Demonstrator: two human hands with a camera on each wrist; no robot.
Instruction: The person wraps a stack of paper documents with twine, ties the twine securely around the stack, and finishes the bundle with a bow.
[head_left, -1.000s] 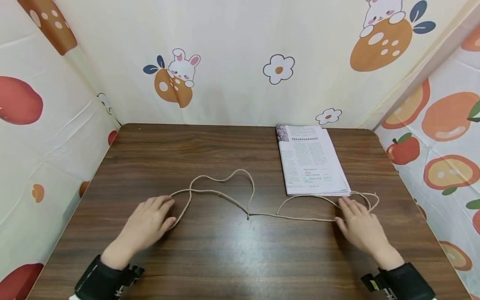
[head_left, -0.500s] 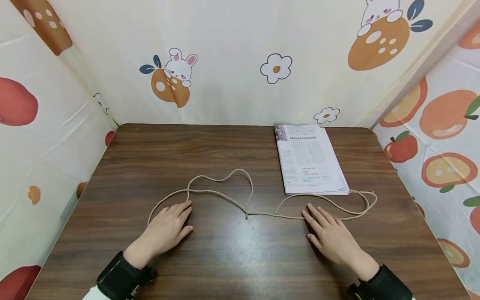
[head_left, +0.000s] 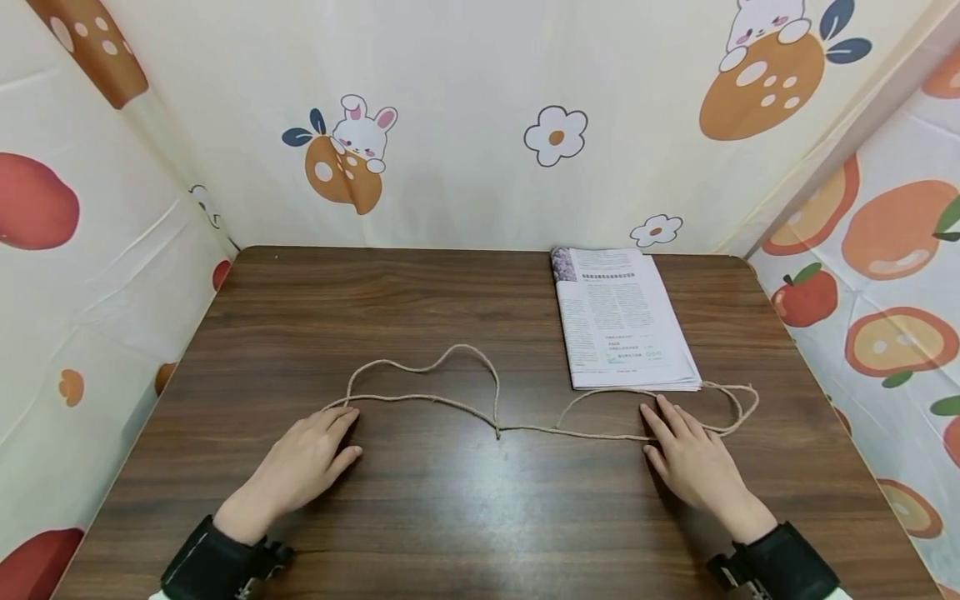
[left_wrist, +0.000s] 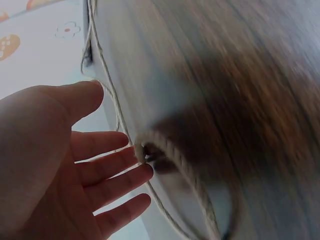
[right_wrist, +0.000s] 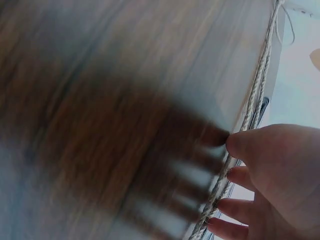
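A thin beige rope (head_left: pixel 528 427) lies in loose loops across the brown wooden table, with a small joint near the middle. At its left end, my left hand (head_left: pixel 296 462) touches the rope with extended fingertips. In the left wrist view the fingers are spread and reach a bend of the rope (left_wrist: pixel 172 152), the thumb held apart. My right hand (head_left: pixel 693 458) lies over the right-hand loop, fingers extended across the strands. In the right wrist view, the thumb and fingertips are right at the rope (right_wrist: pixel 262 67).
A printed booklet (head_left: pixel 626 325) lies at the back right of the table (head_left: pixel 375 292), its near edge close to the rope. Patterned cloth walls (head_left: pixel 465 167) stand behind the table and on both sides.
Both hands moved inward, then back outward. The left loops of rope have shifted, their crossing now further left and lower. The right loop and the booklet look nearly unchanged.
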